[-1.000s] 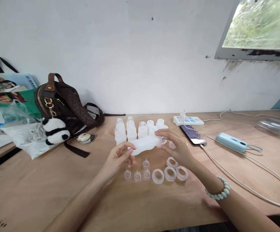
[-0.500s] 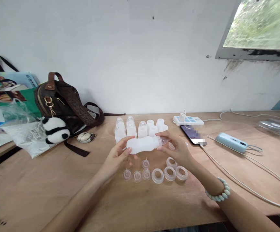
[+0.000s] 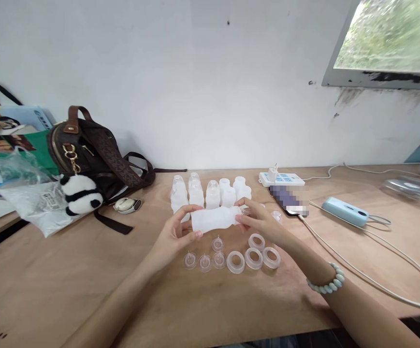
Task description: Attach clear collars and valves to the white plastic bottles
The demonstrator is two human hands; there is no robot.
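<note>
White bottle (image 3: pixel 215 220), the one you're messing with: where are you keeping it?

Right in front of me, it's lying sideways over the middle of the surface (image 3: pixel 181 309). Can't tell if it's touching down or hovering a bit.

What's your left hand (image 3: pixel 175 234) doing?

It's cupping the base end, half curled, thumb resting low on the near side and fingers going over the top.

And the right hand (image 3: pixel 255 220)?

That one's gripping the neck end, fingers mostly closed. Something clear (image 3: pixel 245 211) is poking out there, but my hand's covering most of it. I'm also wearing a beaded bracelet (image 3: pixel 325 289) on that arm.

What else is sitting around?

More bottles (image 3: pixel 213 195) are standing bunched toward the back edge, some wearing clear domes (image 3: pixel 213 185), others showing bare necks. Nearer the front edge, four clear teat-shaped pieces (image 3: pixel 205 263) are lying just left of four translucent rings (image 3: pixel 235 270).

And the clutter?

Phone (image 3: pixel 284 198) and power strip (image 3: pixel 285 180) are lying right of center, near the back edge; a blue power bank (image 3: pixel 344 211) is resting closer to the right edge. Brown backpack (image 3: pixel 82 145) is slumping toward the back left corner, panda charm (image 3: pixel 81 194) dangling off it.
</note>
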